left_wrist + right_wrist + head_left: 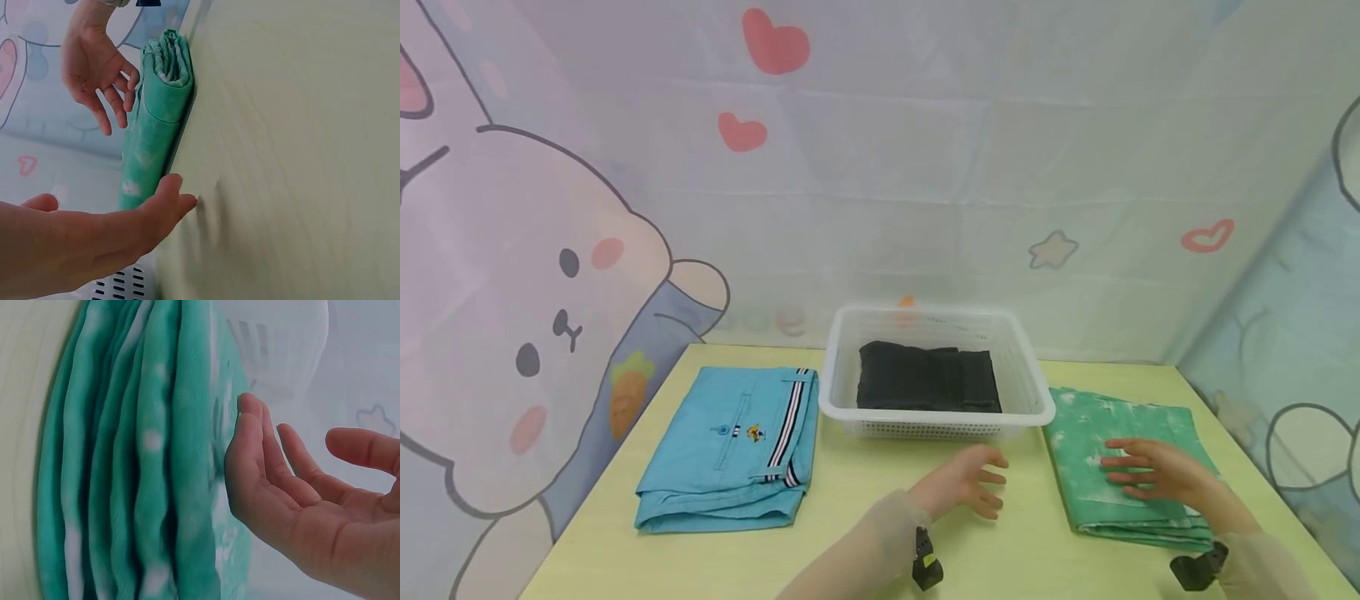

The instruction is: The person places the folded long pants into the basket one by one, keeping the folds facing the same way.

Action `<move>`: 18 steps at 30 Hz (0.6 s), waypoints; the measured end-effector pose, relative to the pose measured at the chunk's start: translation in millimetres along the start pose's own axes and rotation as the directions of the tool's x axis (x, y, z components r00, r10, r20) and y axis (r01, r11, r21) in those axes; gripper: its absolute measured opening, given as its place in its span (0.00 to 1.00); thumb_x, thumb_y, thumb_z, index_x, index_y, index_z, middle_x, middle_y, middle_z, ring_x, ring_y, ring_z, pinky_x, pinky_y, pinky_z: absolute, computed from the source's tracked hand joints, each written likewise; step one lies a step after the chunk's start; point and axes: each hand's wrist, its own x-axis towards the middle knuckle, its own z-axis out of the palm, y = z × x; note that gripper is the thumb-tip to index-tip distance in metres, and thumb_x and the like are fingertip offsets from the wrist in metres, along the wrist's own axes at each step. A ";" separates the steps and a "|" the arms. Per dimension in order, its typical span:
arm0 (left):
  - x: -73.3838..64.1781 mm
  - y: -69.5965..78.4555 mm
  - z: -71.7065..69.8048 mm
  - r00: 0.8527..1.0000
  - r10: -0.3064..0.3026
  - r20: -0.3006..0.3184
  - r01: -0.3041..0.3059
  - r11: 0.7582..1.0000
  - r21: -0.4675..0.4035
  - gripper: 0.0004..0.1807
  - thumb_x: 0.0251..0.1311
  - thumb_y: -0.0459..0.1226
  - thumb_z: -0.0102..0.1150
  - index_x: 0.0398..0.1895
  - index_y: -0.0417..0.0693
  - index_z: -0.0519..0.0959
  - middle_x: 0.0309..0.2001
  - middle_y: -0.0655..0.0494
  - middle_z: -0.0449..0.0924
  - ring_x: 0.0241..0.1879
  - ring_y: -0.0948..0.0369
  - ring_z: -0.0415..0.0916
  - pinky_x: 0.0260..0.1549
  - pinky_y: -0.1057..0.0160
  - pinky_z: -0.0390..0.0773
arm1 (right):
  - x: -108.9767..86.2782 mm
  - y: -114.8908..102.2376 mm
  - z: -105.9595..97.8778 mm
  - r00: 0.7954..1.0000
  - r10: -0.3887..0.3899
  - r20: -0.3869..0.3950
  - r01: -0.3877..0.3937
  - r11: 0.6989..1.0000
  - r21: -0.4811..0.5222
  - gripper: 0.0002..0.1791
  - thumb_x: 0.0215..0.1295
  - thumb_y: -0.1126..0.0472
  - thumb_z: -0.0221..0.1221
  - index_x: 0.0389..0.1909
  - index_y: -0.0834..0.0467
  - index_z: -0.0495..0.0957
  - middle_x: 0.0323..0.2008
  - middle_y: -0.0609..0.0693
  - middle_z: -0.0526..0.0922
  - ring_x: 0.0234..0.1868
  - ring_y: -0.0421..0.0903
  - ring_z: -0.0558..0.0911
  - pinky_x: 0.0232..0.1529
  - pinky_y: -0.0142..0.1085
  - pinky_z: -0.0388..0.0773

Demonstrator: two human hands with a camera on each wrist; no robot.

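A folded green garment with white blotches (pixel 1138 500) lies at the right of the table, its stacked layers showing in the right wrist view. Over it hovers my right hand (pixel 1165 471), fingers loosely bent and holding nothing; in the right wrist view they are close beside its top face (pixel 228 544). My left hand (pixel 958 483) reaches in front of the white basket (pixel 936 419), above bare tabletop, with relaxed spread fingers and nothing in its grasp. Inside the basket sits a folded black garment (pixel 928 379). Folded light-blue trousers (pixel 700 454) with a striped trim and a buttoned pocket lie at the left.
The pale yellow table (pixel 1030 533) ends at a cloth backdrop (pixel 880 167) printed with a rabbit, hearts and stars. The basket stands at the table's back edge, between the blue and green garments. Small black devices are strapped at both wrists, such as this left wrist camera (pixel 927 567).
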 end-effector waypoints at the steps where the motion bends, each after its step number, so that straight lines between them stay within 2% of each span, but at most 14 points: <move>1: 1.2 -0.2 0.7 1.000 -0.003 -0.004 0.003 1.000 -0.003 0.22 0.53 0.37 0.46 0.51 0.35 0.66 0.57 0.28 0.60 0.53 0.25 0.56 0.50 0.35 0.63 | -1.2 0.8 -1.6 1.000 0.000 -0.006 0.000 1.000 -0.004 0.23 0.70 0.50 0.37 0.63 0.54 0.60 0.47 0.38 0.77 0.47 0.39 0.78 0.47 0.40 0.74; 5: 6.3 -1.6 2.7 1.000 -0.006 -0.007 0.006 0.999 -0.044 0.21 0.53 0.36 0.46 0.51 0.34 0.65 0.57 0.27 0.59 0.54 0.25 0.55 0.52 0.36 0.62 | -3.7 3.6 -6.3 0.999 0.014 -0.045 -0.014 1.000 -0.014 0.27 0.70 0.50 0.38 0.65 0.58 0.56 0.46 0.37 0.78 0.46 0.39 0.78 0.48 0.39 0.74; 11: 12.0 -6.4 5.3 1.000 -0.014 -0.003 0.013 0.990 -0.139 0.19 0.51 0.33 0.45 0.47 0.34 0.63 0.59 0.23 0.52 0.55 0.24 0.53 0.54 0.38 0.61 | -3.6 9.7 -11.0 0.997 0.021 -0.070 -0.022 1.000 -0.021 0.33 0.70 0.49 0.37 0.67 0.67 0.45 0.46 0.37 0.77 0.46 0.38 0.79 0.48 0.38 0.75; 18: 19.6 -8.1 13.5 1.000 -0.005 -0.018 0.002 0.987 -0.162 0.24 0.51 0.32 0.43 0.53 0.32 0.61 0.60 0.23 0.51 0.55 0.25 0.54 0.55 0.38 0.61 | -9.8 15.2 -21.4 0.994 0.022 -0.103 -0.027 0.998 -0.054 0.38 0.70 0.50 0.36 0.65 0.73 0.34 0.46 0.38 0.75 0.45 0.36 0.78 0.49 0.39 0.74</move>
